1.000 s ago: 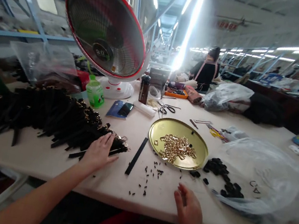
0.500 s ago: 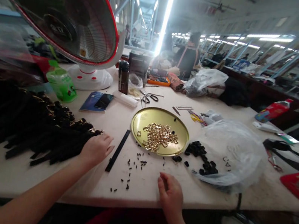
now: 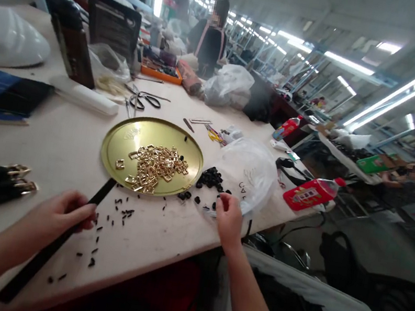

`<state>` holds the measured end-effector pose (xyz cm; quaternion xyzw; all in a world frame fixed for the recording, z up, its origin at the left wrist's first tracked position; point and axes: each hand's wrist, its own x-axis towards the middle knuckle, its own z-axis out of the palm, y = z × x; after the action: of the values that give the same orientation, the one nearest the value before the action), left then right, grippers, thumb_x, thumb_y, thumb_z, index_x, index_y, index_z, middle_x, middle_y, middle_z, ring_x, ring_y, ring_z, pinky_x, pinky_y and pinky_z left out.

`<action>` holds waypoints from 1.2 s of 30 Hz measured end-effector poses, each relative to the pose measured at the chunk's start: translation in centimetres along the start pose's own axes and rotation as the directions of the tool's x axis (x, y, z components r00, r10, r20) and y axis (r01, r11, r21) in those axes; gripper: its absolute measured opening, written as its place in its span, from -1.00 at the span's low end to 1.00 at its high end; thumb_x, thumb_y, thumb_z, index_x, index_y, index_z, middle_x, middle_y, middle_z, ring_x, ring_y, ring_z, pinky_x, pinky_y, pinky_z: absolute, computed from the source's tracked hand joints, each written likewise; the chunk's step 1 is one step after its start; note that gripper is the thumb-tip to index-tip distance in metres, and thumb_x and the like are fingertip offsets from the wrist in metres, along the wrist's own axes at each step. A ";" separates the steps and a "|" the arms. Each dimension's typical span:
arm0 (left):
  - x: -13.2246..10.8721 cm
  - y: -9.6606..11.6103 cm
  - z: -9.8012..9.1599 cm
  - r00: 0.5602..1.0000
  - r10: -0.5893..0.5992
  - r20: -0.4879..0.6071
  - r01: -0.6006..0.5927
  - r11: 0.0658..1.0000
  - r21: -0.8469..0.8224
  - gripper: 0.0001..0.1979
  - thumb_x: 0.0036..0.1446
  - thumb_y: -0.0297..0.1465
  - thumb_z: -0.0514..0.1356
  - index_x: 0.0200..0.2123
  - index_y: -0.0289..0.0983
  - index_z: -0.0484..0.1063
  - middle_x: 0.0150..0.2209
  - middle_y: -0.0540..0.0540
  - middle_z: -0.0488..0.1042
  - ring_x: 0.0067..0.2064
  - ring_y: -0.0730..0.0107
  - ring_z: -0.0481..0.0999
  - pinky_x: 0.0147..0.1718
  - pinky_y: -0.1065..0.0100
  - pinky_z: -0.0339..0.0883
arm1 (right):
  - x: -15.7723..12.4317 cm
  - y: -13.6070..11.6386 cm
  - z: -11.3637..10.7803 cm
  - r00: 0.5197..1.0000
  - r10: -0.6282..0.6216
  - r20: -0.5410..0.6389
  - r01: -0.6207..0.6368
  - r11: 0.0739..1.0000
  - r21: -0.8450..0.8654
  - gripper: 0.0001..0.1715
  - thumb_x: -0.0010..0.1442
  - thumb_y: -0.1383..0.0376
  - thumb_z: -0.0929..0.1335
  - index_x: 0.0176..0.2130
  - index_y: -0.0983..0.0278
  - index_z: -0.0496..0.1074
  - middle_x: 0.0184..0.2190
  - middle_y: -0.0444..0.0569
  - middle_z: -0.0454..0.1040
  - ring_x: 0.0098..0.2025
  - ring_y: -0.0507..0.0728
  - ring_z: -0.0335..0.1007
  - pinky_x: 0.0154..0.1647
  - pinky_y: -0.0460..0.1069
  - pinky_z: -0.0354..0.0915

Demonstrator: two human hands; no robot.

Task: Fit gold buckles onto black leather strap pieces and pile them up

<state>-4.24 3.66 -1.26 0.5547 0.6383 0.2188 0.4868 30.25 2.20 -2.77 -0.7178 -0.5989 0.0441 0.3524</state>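
My left hand point(image 3: 73, 210) is closed round a long flat black strap point(image 3: 39, 257), which slants from the oval gold tray point(image 3: 111, 158) down past the table's front edge. A heap of gold metal buckles point(image 3: 156, 165) lies in the tray. My right hand point(image 3: 229, 217) is at the edge of a pile of small black loops point(image 3: 212, 177), thumb and forefinger pinched together. A dark bit shows at its fingertips, seemingly one of these small black pieces. Tiny black pegs point(image 3: 126, 213) are scattered on the table between my hands.
Bundled black straps with gold buckles point(image 3: 16, 179) lie at the left. A clear plastic bag point(image 3: 256, 169) sits beside the loops. Scissors point(image 3: 145, 100), a white roll point(image 3: 84, 95) and a phone point(image 3: 22, 95) lie behind. A red bottle point(image 3: 310, 193) is at the right edge.
My left hand has left the strap bundle and taken hold of the single black strap. My right hand has moved over to the black loops. The view has swung right.
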 end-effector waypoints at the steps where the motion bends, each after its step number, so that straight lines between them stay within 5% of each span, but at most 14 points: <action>1: -0.4 0.3 1.0 0.998 -0.019 0.067 0.027 0.992 -0.120 -0.67 -0.16 -0.08 0.14 -0.53 -0.23 0.21 -0.60 0.07 0.40 -0.54 0.43 0.38 -0.52 0.43 0.24 | 1.1 0.3 0.1 0.998 -0.005 0.067 0.007 1.000 -0.030 -0.74 0.15 0.25 0.18 -0.22 0.32 0.33 -0.33 0.02 0.39 -0.31 0.10 0.31 -0.26 0.00 0.24; 8: -2.5 3.2 6.8 0.917 -0.052 0.396 0.236 0.872 -0.430 -0.75 -0.13 -0.23 0.15 -0.50 -0.23 0.15 -0.62 0.13 0.35 -0.66 0.59 0.27 -0.66 0.52 0.12 | 3.1 0.1 3.7 0.928 -0.090 0.361 0.118 0.991 -0.057 -0.87 0.00 0.37 0.28 -0.39 0.28 0.41 -0.47 -0.06 0.41 -0.40 0.08 0.30 -0.34 -0.04 0.19; 14: -4.6 4.9 7.9 0.831 -0.105 0.546 0.442 0.720 -0.535 -0.87 -0.10 -0.39 0.12 -0.44 -0.27 0.19 -0.58 0.08 0.38 -0.65 0.67 0.26 -0.69 0.61 0.05 | 2.3 0.5 3.2 0.935 -0.100 0.340 0.123 0.991 -0.048 -0.79 -0.02 0.42 0.25 -0.32 0.31 0.40 -0.42 -0.02 0.39 -0.37 0.11 0.30 -0.30 0.01 0.21; 17: -5.3 5.0 7.9 0.827 -0.097 0.553 0.445 0.715 -0.539 -0.87 -0.09 -0.40 0.12 -0.43 -0.29 0.21 -0.57 0.07 0.38 -0.63 0.67 0.28 -0.69 0.62 0.07 | 1.8 -0.4 2.2 0.947 -0.139 0.289 0.152 0.988 -0.023 -0.72 0.02 0.41 0.22 -0.23 0.31 0.39 -0.31 0.05 0.37 -0.28 0.15 0.31 -0.19 0.05 0.20; 20: -5.9 4.8 7.8 0.837 -0.059 0.543 0.412 0.721 -0.557 -0.87 -0.08 -0.39 0.12 -0.45 -0.29 0.21 -0.56 0.06 0.39 -0.63 0.67 0.29 -0.68 0.61 0.10 | 0.1 -2.3 1.2 0.968 -0.075 0.238 0.019 0.973 0.230 -0.76 0.09 0.28 0.24 -0.23 0.28 0.39 -0.29 0.03 0.38 -0.25 0.15 0.32 -0.17 0.06 0.22; 22: -6.4 4.6 7.7 0.842 -0.054 0.537 0.403 0.725 -0.558 -0.87 -0.07 -0.38 0.12 -0.44 -0.29 0.20 -0.56 0.06 0.39 -0.63 0.67 0.28 -0.68 0.61 0.10 | -1.9 -3.8 0.7 0.932 0.094 0.350 -0.284 0.788 0.546 -0.77 0.04 0.18 0.31 -0.30 0.27 0.38 -0.42 -0.07 0.40 -0.36 0.09 0.35 -0.23 0.04 0.27; 24: -6.7 4.3 7.9 0.843 -0.056 0.534 0.398 0.733 -0.551 -0.86 -0.06 -0.37 0.11 -0.44 -0.29 0.19 -0.57 0.06 0.39 -0.63 0.67 0.28 -0.68 0.61 0.10 | -4.3 -5.3 0.8 0.803 0.217 0.555 -0.590 0.418 0.691 -0.73 -0.07 0.15 0.40 -0.39 0.27 0.36 -0.52 -0.17 0.38 -0.48 0.00 0.33 -0.28 0.00 0.30; 26: -6.8 3.9 8.2 0.849 -0.046 0.526 0.376 0.751 -0.543 -0.85 -0.04 -0.33 0.10 -0.43 -0.28 0.18 -0.56 0.07 0.38 -0.63 0.66 0.29 -0.67 0.60 0.10 | -6.5 -6.6 1.2 0.667 0.256 0.700 -0.739 0.101 0.667 -0.70 -0.16 0.19 0.47 -0.44 0.28 0.35 -0.56 -0.21 0.38 -0.53 -0.06 0.32 -0.33 -0.07 0.31; 28: -6.9 3.5 8.6 0.872 -0.019 0.490 0.301 0.810 -0.504 -0.81 -0.01 -0.28 0.08 -0.45 -0.27 0.17 -0.58 0.09 0.37 -0.64 0.64 0.29 -0.68 0.58 0.10 | -8.1 -7.6 1.7 0.588 0.247 0.770 -0.781 -0.073 0.620 -0.69 -0.20 0.23 0.49 -0.48 0.30 0.35 -0.57 -0.21 0.40 -0.55 -0.08 0.31 -0.40 -0.13 0.30; 33: -7.0 2.6 8.6 0.947 0.114 0.300 -0.052 0.977 -0.207 -0.73 0.04 -0.18 0.03 -0.52 -0.26 0.18 -0.70 0.15 0.25 -0.70 0.59 0.20 -0.71 0.53 0.06 | -9.4 -8.9 2.1 0.595 0.239 0.767 -0.752 -0.171 0.637 -0.76 -0.19 0.31 0.48 -0.51 0.30 0.36 -0.56 -0.19 0.44 -0.52 -0.07 0.34 -0.42 -0.15 0.28; 36: -7.3 2.8 8.2 0.949 0.125 0.291 -0.080 0.983 -0.163 -0.71 0.07 -0.16 -0.04 -0.47 -0.25 0.22 -0.71 0.16 0.20 -0.72 0.58 0.15 -0.71 0.52 0.03 | -9.4 -8.8 1.8 0.637 0.226 0.737 -0.728 -0.138 0.672 -0.78 -0.17 0.32 0.47 -0.52 0.29 0.35 -0.53 -0.18 0.45 -0.46 -0.05 0.36 -0.36 -0.13 0.28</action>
<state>3.58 -4.36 0.27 0.5759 0.5091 0.2045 0.6060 19.46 -5.06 -2.55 -0.4399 -0.1422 0.6899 0.5571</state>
